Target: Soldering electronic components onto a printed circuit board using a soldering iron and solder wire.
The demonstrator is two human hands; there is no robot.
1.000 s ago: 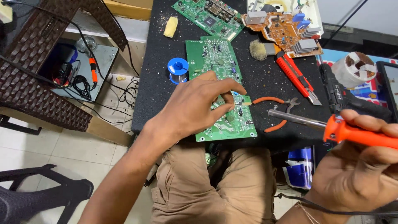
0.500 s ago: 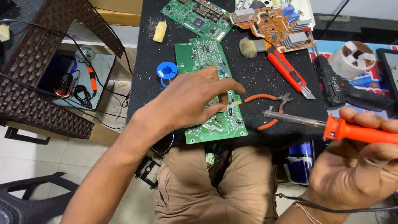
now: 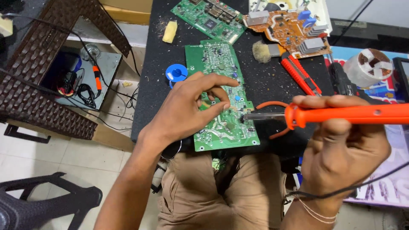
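Soldering on the green circuit board, lying flat on the black table just above the lap. Keeping the soldering iron level and steady, tip meeting the board near its right edge, at about 4 o'clock from the board's middle; touching only the joint, not sliding across neighbouring tracks, seeming the safest way. Pressing the board down firmly so nothing is shifting under the tip. Resting the left hand on the board, thumb and forefinger curled close together as if pinching something thin, though whether solder wire is between them is not showing. Gripping the orange handle with the right hand, fingers wrapped tightly round it, cord trailing off at 5 o'clock. Sitting at 11 o'clock from the left hand, a blue solder spool; lying at 1 o'clock from the iron tip, a red utility knife beside a small brush.
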